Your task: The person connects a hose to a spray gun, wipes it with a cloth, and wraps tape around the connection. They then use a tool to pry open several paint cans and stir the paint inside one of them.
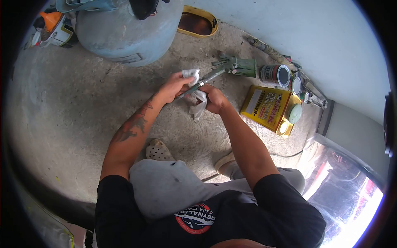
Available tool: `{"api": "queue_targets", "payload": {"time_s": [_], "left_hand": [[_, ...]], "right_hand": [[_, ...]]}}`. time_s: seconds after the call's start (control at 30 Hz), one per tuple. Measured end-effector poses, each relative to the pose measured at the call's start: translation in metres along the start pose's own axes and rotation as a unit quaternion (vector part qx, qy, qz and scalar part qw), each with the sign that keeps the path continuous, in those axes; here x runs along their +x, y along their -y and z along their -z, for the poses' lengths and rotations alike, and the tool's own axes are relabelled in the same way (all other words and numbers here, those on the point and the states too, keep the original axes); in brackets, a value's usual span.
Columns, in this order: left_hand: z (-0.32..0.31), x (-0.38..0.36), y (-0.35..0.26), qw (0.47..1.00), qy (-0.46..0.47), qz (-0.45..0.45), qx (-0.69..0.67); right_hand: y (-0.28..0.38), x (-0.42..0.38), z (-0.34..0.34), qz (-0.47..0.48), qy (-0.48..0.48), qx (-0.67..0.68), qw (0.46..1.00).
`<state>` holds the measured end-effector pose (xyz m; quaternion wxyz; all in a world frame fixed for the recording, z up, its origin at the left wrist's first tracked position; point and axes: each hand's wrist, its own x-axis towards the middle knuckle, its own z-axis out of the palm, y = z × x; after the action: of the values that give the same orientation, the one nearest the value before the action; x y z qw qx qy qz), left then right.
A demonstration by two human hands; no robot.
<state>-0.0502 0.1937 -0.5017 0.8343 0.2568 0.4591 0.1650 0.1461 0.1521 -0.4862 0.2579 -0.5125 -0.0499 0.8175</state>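
A thin metal rod-like tool (211, 77) runs diagonally between my hands, its upper end near a green cup-shaped container (246, 67) and a knobbly green fitting. My left hand (175, 87) is closed around the tool's lower part, with a piece of white cloth (191, 74) at the fingers. On the other side, my right hand (215, 99) is closed at the tool's middle, holding white cloth (198, 108) that hangs below it. Whether the two white parts are one cloth cannot be made out.
A yellow thinner can (264, 108) and several round paint tins (275, 75) stand at the right by the wall. A grey-blue tank (124, 33) is ahead at the left, beside a yellow tray of dark liquid (215, 28). A cable (289, 156) lies on the floor.
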Motion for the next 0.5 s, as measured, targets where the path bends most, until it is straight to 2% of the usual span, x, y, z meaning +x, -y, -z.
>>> {"api": "queue_targets", "payload": {"time_s": [0.03, 0.1, 0.2, 0.27, 0.3, 0.37, 0.4, 0.47, 0.5], "left_hand": [[0.001, 0.006, 0.006, 0.994, -0.019, -0.105, -0.036], [0.006, 0.012, 0.012, 0.994, -0.024, -0.095, -0.046], [0.006, 0.01, 0.014, 0.993, -0.029, -0.087, -0.08], [0.003, 0.003, 0.013, 0.99, -0.029, -0.089, -0.105], [-0.001, -0.002, 0.009, 0.987, -0.031, -0.099, -0.123], [-0.001, -0.006, 0.008, 0.983, -0.033, -0.109, -0.141], [0.002, -0.007, 0.009, 0.988, -0.023, -0.105, -0.115], [0.004, -0.006, 0.011, 0.991, -0.011, -0.102, -0.088], [0.003, -0.006, 0.014, 0.991, -0.04, -0.111, -0.062]], "right_hand": [[0.001, -0.003, -0.002, 0.015, -0.021, -0.042, 0.999], [0.002, -0.004, 0.0, 0.03, -0.042, -0.084, 0.995], [0.005, -0.006, 0.011, 0.038, -0.021, -0.155, 0.987], [0.008, -0.013, 0.017, 0.057, -0.036, -0.292, 0.954], [0.01, -0.02, 0.015, 0.056, -0.035, -0.292, 0.954], [0.014, -0.039, 0.007, 0.037, -0.073, -0.419, 0.904], [0.013, -0.047, 0.008, 0.038, -0.074, -0.42, 0.904], [0.011, -0.063, 0.01, 0.052, -0.097, -0.53, 0.841], [0.008, -0.069, 0.019, 0.051, -0.098, -0.531, 0.84]]}}
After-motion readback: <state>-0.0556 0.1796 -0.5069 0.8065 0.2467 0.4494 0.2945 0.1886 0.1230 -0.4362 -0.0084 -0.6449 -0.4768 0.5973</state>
